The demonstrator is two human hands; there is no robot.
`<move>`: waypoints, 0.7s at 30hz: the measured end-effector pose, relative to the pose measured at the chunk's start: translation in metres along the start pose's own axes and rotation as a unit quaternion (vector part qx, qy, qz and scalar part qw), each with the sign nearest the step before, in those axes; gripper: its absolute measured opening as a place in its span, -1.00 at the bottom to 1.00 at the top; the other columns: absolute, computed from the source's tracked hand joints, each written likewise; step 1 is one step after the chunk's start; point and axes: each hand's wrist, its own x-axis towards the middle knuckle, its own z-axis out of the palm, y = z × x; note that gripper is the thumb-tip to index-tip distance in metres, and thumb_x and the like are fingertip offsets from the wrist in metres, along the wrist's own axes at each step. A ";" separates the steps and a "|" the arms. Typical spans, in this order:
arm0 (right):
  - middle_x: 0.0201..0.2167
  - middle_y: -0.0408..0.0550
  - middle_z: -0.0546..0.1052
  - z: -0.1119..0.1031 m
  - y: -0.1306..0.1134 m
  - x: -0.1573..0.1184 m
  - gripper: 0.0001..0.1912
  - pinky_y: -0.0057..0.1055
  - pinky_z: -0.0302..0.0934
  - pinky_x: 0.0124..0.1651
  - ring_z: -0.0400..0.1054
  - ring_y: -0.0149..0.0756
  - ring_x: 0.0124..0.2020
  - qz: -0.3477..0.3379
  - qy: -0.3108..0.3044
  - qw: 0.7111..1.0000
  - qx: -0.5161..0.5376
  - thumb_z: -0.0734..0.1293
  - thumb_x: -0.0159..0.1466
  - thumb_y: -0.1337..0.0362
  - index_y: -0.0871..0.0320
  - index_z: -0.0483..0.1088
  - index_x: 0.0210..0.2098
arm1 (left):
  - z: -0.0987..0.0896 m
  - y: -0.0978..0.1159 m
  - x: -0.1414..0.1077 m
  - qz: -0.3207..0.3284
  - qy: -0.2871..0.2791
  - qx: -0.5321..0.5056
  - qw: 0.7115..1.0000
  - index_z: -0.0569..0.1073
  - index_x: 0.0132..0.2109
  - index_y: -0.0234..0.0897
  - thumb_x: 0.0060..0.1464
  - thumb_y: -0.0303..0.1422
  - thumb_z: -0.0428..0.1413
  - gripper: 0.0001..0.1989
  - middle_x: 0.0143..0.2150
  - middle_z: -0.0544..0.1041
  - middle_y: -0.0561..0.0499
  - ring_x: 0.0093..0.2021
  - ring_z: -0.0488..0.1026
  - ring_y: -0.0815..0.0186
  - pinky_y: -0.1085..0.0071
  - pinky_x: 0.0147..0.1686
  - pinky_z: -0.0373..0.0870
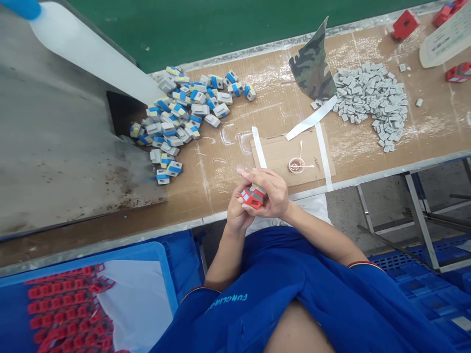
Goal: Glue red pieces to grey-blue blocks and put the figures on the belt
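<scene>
Both hands meet in front of my body at the table's near edge. A small red and grey toy-like piece (pixel 253 196) with pale windows sits between them. My left hand (pixel 237 208) grips its left side, and my right hand (pixel 271 192) wraps round its right side and top, fingers closed. Part of the piece is hidden by the fingers. Just beyond, a cardboard sheet (pixel 275 147) taped to the table bears a small cup (pixel 296 165) with two cotton swabs.
Blue, yellow and grey blocks (pixel 180 110) are piled at the left beside a metal machine (pixel 73 137). Small grey parts (pixel 371 98) lie right of a camouflage piece (pixel 314 66). A blue tray (pixel 162 264) at lower left holds rows of red pieces (pixel 62 299).
</scene>
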 end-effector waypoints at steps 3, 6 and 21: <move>0.11 0.22 0.72 0.001 -0.001 0.002 -0.30 -0.11 0.61 0.15 0.68 -0.10 0.09 0.011 -0.007 1.000 -0.010 0.22 0.46 -0.24 0.20 0.49 0.25 | -0.001 0.000 0.000 0.010 0.008 0.010 1.000 0.70 -0.04 -0.17 -0.31 0.10 0.58 -0.28 -0.20 0.70 0.00 -0.26 0.65 0.30 0.44 -0.16 0.64; 0.10 0.22 0.72 0.002 0.000 0.000 -0.29 -0.10 0.60 0.16 0.69 -0.10 0.05 0.022 -0.025 0.999 -0.010 0.23 0.45 -0.26 0.20 0.50 0.24 | -0.001 0.002 0.001 0.010 0.006 0.015 1.000 0.72 -0.09 -0.17 -0.29 0.11 0.57 -0.34 -0.20 0.71 0.00 -0.28 0.65 0.33 0.47 -0.19 0.65; 0.19 0.27 0.67 -0.001 0.002 -0.005 -0.23 0.04 0.56 0.23 0.64 -0.01 0.17 0.054 -0.075 0.995 0.043 0.31 0.39 -0.26 0.17 0.42 0.33 | 0.002 0.003 0.000 -0.029 0.030 -0.005 0.999 0.68 -0.02 -0.25 -0.40 0.04 0.62 -0.21 -0.23 0.68 -0.04 -0.30 0.64 0.27 0.44 -0.21 0.64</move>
